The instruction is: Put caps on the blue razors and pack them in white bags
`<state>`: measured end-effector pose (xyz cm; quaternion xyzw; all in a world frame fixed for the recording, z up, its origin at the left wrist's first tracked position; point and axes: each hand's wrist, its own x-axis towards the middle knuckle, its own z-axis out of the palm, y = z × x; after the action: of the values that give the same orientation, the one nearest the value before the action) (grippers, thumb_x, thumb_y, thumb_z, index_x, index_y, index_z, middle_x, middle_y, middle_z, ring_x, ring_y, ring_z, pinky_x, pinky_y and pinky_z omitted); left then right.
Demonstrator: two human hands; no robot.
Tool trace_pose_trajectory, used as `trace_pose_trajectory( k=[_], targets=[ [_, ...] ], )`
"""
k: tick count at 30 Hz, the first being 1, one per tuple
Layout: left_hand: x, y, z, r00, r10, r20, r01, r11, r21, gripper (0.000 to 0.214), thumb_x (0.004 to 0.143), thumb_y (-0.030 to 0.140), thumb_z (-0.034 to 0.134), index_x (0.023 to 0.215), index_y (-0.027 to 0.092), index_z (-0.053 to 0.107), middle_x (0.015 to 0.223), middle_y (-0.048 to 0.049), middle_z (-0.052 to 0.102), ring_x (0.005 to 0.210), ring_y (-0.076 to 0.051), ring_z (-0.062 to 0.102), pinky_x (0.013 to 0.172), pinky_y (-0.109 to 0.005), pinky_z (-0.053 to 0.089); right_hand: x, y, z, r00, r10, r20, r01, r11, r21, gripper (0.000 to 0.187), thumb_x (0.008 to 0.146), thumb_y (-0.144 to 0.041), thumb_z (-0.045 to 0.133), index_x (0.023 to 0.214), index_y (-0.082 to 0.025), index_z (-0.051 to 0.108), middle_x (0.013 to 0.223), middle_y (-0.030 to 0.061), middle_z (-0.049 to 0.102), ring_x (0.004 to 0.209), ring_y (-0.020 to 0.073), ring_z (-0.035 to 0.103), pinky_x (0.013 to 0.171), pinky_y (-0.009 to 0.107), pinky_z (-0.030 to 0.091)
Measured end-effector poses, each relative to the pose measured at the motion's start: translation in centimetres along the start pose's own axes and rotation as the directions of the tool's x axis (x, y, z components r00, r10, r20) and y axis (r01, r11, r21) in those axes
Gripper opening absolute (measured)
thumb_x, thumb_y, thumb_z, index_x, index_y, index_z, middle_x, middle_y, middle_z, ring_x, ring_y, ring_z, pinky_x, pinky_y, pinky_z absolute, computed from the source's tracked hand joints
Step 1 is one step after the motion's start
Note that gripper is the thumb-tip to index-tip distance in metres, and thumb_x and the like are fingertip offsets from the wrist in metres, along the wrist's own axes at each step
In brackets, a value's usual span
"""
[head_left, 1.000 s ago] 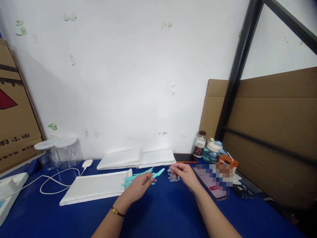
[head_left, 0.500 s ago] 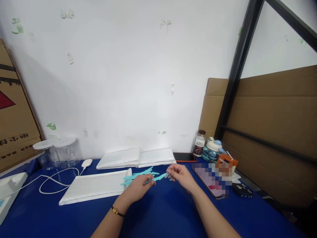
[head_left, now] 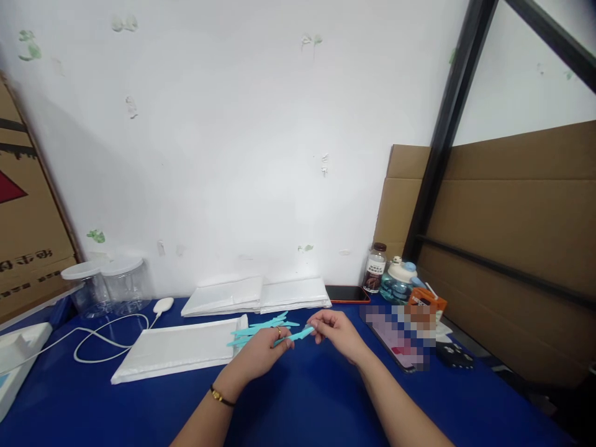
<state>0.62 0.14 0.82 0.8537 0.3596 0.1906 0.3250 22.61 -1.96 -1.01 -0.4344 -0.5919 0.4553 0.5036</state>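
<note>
My left hand [head_left: 267, 351] is closed around the handle of a slim turquoise eyebrow razor [head_left: 302, 334], which points right, towards my other hand. The fingertips of my right hand [head_left: 336, 332] pinch a small clear cap [head_left: 308, 326] at the razor's far end. Whether the cap sits on the blade or just touches it, I cannot tell. Behind my left hand lies a loose pile of several more turquoise razors [head_left: 267, 323], partly covered by that hand.
A flat white packet [head_left: 181, 347] lies left of the pile, with more white packets [head_left: 293, 295] along the wall. Right of my hands are a phone [head_left: 391, 338], a dark phone [head_left: 347, 293], a bottle [head_left: 374, 270] and a jug [head_left: 398, 282]. Clear lidded jars [head_left: 123, 288] and a white cable [head_left: 77, 347] are left.
My right hand has shifted slightly left, bringing the clear cap against the razor's end. Its fingers now cover the loose clear pieces seen on the table before. My left hand has hardly moved.
</note>
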Motion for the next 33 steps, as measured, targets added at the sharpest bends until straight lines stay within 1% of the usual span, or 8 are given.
trace_pose_trajectory(
  k=[1, 3, 7, 9, 18, 24, 29, 33],
  targets=[
    [0.0, 0.0, 0.0, 1.000, 0.001, 0.005, -0.001, 1.000, -0.005, 0.032, 0.086, 0.043, 0.038, 0.084, 0.020, 0.061, 0.079, 0.0007, 0.061, 0.073, -0.015, 0.051, 0.067, -0.024, 0.036, 0.0, 0.0, 0.1, 1.000, 0.008, 0.011, -0.008, 1.000, 0.009, 0.036, 0.072, -0.048, 0.065, 0.082, -0.013, 0.064, 0.063, 0.0007, 0.061, 0.050, 0.0107, 0.054, 0.053, 0.024, 0.042],
    [0.0, 0.1, 0.0, 1.000, 0.010, 0.013, -0.009, 1.000, -0.019, 0.032, 0.087, 0.042, 0.038, 0.083, 0.021, 0.061, 0.079, 0.0011, 0.060, 0.074, -0.015, 0.051, 0.068, -0.024, 0.036, 0.0, 0.0, 0.0, 1.000, 0.014, -0.008, -0.013, 1.000, 0.017, 0.035, 0.072, -0.047, 0.064, 0.081, -0.013, 0.064, 0.062, 0.0010, 0.061, 0.049, 0.0106, 0.054, 0.052, 0.024, 0.041],
    [0.1, -0.1, -0.2, 1.000, 0.005, -0.013, -0.005, 1.000, -0.011, 0.031, 0.086, 0.042, 0.038, 0.082, 0.020, 0.060, 0.075, 0.0021, 0.058, 0.071, -0.014, 0.049, 0.066, -0.023, 0.035, 0.2, 0.1, -1.0, 0.991, -0.001, -0.135, 0.001, 1.000, -0.004, 0.032, 0.074, -0.045, 0.064, 0.077, -0.013, 0.063, 0.060, 0.0001, 0.058, 0.047, 0.0081, 0.049, 0.048, 0.021, 0.037],
    [0.1, -0.3, -0.4, 0.999, -0.015, -0.032, 0.016, 1.000, 0.008, 0.032, 0.086, 0.044, 0.038, 0.079, 0.019, 0.059, 0.071, 0.0024, 0.056, 0.068, -0.014, 0.048, 0.062, -0.022, 0.033, 0.3, 0.2, -1.3, 0.986, -0.007, -0.165, 0.004, 1.000, -0.023, 0.030, 0.074, -0.044, 0.064, 0.076, -0.013, 0.063, 0.058, -0.0004, 0.057, 0.047, 0.0075, 0.046, 0.047, 0.021, 0.035],
    [0.1, -0.6, -0.4, 1.000, -0.024, -0.009, 0.024, 1.000, 0.013, 0.034, 0.085, 0.045, 0.037, 0.080, 0.019, 0.059, 0.074, 0.0014, 0.057, 0.069, -0.014, 0.048, 0.063, -0.023, 0.034, 0.0, 0.0, -0.6, 0.995, -0.004, -0.099, 0.000, 0.999, -0.034, 0.032, 0.075, -0.045, 0.063, 0.077, -0.013, 0.063, 0.059, 0.0004, 0.057, 0.047, 0.0085, 0.048, 0.048, 0.022, 0.035],
    [0.1, -0.6, -0.6, 1.000, -0.027, -0.007, 0.027, 1.000, 0.009, 0.033, 0.084, 0.044, 0.039, 0.078, 0.019, 0.059, 0.071, 0.0017, 0.057, 0.068, -0.015, 0.049, 0.063, -0.023, 0.034, 0.0, -0.2, -0.7, 0.994, -0.010, -0.105, 0.006, 0.999, -0.037, 0.031, 0.075, -0.044, 0.062, 0.077, -0.013, 0.063, 0.059, 0.0003, 0.057, 0.048, 0.0087, 0.047, 0.049, 0.023, 0.035],
    [0.0, -0.4, -0.8, 1.000, -0.004, -0.014, 0.004, 1.000, 0.000, 0.032, 0.086, 0.041, 0.037, 0.079, 0.020, 0.060, 0.078, 0.0017, 0.060, 0.073, -0.015, 0.051, 0.068, -0.023, 0.036, -0.1, -0.4, -0.6, 0.992, -0.015, -0.124, 0.010, 0.999, -0.047, 0.031, 0.075, -0.044, 0.062, 0.075, -0.013, 0.063, 0.057, -0.0004, 0.055, 0.047, 0.0082, 0.045, 0.048, 0.022, 0.034],
    [0.0, -0.3, -0.7, 1.000, -0.018, 0.002, 0.018, 1.000, 0.009, 0.032, 0.085, 0.042, 0.038, 0.081, 0.020, 0.061, 0.076, 0.0018, 0.060, 0.072, -0.015, 0.052, 0.067, -0.023, 0.036, -0.2, -0.5, -0.3, 0.995, -0.013, -0.102, 0.007, 0.998, -0.056, 0.031, 0.075, -0.044, 0.062, 0.077, -0.013, 0.064, 0.059, -0.0004, 0.057, 0.048, 0.0084, 0.047, 0.049, 0.022, 0.037]
  ],
)
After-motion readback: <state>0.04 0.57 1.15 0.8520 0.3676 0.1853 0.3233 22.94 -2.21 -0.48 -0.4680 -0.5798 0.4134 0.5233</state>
